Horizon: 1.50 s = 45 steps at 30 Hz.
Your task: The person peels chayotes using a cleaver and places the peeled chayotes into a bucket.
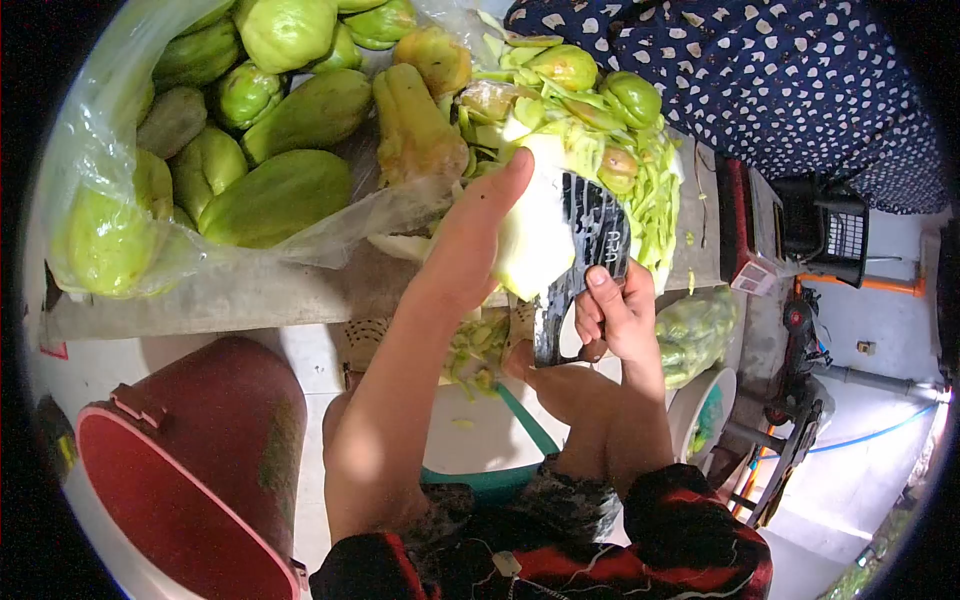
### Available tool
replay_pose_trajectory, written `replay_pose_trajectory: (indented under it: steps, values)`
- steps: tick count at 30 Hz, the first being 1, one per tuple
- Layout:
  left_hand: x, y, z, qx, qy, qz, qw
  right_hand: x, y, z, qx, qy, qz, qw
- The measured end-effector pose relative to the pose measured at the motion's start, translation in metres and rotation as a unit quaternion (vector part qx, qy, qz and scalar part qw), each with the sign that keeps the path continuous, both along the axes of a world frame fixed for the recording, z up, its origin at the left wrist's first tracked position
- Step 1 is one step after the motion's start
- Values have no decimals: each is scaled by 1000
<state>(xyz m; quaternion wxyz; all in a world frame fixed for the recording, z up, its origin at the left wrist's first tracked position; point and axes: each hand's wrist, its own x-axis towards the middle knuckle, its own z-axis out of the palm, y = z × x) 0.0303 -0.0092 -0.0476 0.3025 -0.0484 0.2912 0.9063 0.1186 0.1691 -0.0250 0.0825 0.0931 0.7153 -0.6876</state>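
My left hand [478, 225] is closed around a pale, peeled chayote [540, 235], its thumb laid along the upper side. Against the right side of that chayote lies a flat black slotted peeler [592, 225] with light lettering. My right hand [622, 312] grips the peeler by its lower right part, fingers curled around the edge. Behind both hands, a heap of green peel strips [655, 215] covers part of the table. Whether the blade is cutting at this instant is hidden.
A clear plastic bag [100, 120] of whole green chayotes [275, 198] lies on the table [200, 308] at left. Below stands a red bucket [215, 430]. At right are a bag of pale green pieces [695, 335] and a white tub [690, 400]. Dotted dark fabric [760, 90] hangs at upper right.
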Motion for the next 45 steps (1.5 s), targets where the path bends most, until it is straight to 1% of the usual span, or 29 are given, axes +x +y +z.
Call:
replay_pose_trajectory:
  steps: [1, 3, 7, 9, 10, 12, 13, 15, 16, 18, 19, 21, 22, 24, 27, 29, 31, 32, 33, 34, 35, 36, 37, 38, 39, 41, 42, 43, 45]
  values:
    - [0, 3, -4, -1, -1, 0, 1000, -1, 0, 1, -1, -1, 0, 1000]
    - [1, 12, -13, -105, 4, 76, 992, -1, -2, 1, 7, -9, -1, 1000]
    - [2, 17, -11, -71, -2, 94, 993, 0, -7, -8, 20, 18, -13, 1000]
    - [3, 18, -11, -26, -2, 99, 995, -2, -12, -7, 7, 26, -26, 999]
    - [2, 19, -11, -25, -2, 99, 995, -3, -11, -7, 1, 22, -25, 999]
    - [0, 19, -10, -78, -6, 74, 994, -3, -9, -2, -2, 3, -20, 1000]
    - [-1, 17, -9, -77, -5, 76, 994, -3, -9, -1, -6, -13, -16, 1000]
    - [-2, 13, -10, -73, 41, 34, 996, -2, -10, -1, -7, -10, -25, 1000]
    - [-1, 16, -10, -75, 42, 34, 996, -2, -11, -2, -10, -7, -34, 999]
    - [1, 24, -10, -19, -18, 128, 991, -1, -14, -8, -21, -7, -42, 999]
    - [0, 22, -10, -18, -18, 130, 991, -2, -14, -10, -30, -5, -49, 998]
    - [-2, 17, -7, -8, -37, 83, 996, -5, -14, -9, -36, 1, -46, 998]
    - [-2, 16, -8, -7, -37, 82, 996, -7, -14, -7, -25, -10, -30, 999]
    - [-3, 12, -9, 51, -57, 54, 996, -10, -10, -5, -10, -27, -8, 1000]
    - [-3, 12, 0, 62, -77, 51, 994, -16, 3, 5, 3, -14, 29, 999]
    - [-4, 8, 4, 57, -70, 37, 995, -18, 19, 15, 4, -27, 32, 999]
    - [-7, 4, 2, 53, -63, 25, 996, -18, 27, 19, -29, 13, 2, 999]
    - [-9, 2, -5, 104, -15, 26, 994, -16, 25, 19, -17, 39, -69, 997]
    - [-11, 0, -9, 153, 33, 28, 987, -14, 28, 17, -20, 69, -73, 995]
    - [-15, 5, -5, 159, 8, 103, 982, -9, 20, 19, 87, 99, -84, 988]
    - [-17, 4, -4, 158, 11, 107, 982, -3, 10, 20, 193, 130, -95, 968]
    - [-17, 5, -5, 181, -28, 141, 973, 3, 0, 15, 283, 146, -112, 941]
    - [-18, 6, -6, 203, -68, 172, 962, 9, -6, 10, 400, 191, -62, 894]
    - [-18, 9, -8, 178, -57, 201, 962, 15, -17, 7, 443, 216, -27, 870]
    - [-18, 12, -11, 177, -57, 199, 962, 18, -28, 4, 484, 238, 8, 842]
    - [-16, 15, -17, 115, -55, 274, 953, 21, -40, 5, 466, 278, 93, 834]
    - [-15, 16, -18, 93, -40, 297, 950, 16, -49, 2, 485, 343, 74, 801]
    - [-14, 16, -18, 93, -40, 296, 950, 19, -52, 1, 502, 331, 89, 794]
    - [-12, 16, -16, 108, 24, 314, 943, 19, -57, 3, 523, 327, 109, 780]
